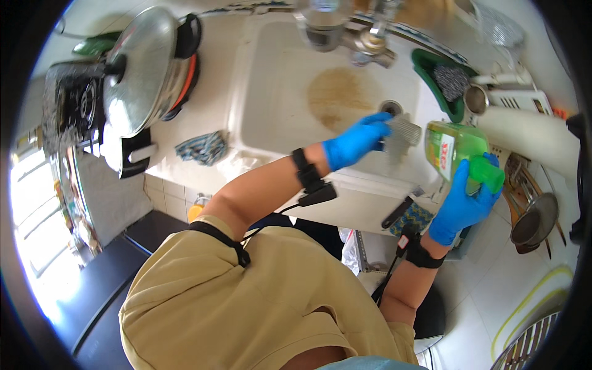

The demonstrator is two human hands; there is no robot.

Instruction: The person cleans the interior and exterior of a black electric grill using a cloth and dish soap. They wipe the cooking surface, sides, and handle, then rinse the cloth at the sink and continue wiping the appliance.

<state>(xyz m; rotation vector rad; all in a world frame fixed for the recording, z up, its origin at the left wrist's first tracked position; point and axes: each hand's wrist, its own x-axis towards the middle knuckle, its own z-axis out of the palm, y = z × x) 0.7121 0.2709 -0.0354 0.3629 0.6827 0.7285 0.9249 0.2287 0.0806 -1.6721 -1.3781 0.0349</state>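
My left hand [358,141], in a blue glove, grips a grey ribbed scrubbing cloth [403,136]. The cloth is blurred and hangs over the right part of the white sink [277,92], close to the drain [391,107]. A translucent green dish-soap bottle [455,145] with a printed label is in my right hand [467,199], also gloved in blue. Those fingers wrap the bottle near its green cap [486,174], and the bottle's base points towards the sink. A small gap separates bottle and cloth. Brown staining marks the sink floor.
The tap [372,46] rises at the sink's back. A green caddy [437,83] holds a steel-wool scourer [451,81]. Left of the sink stand a lidded pot [138,74] and a crumpled striped cloth [202,148]. A black-handled tool [397,212] lies at the front edge. Strainers [536,219] hang right.
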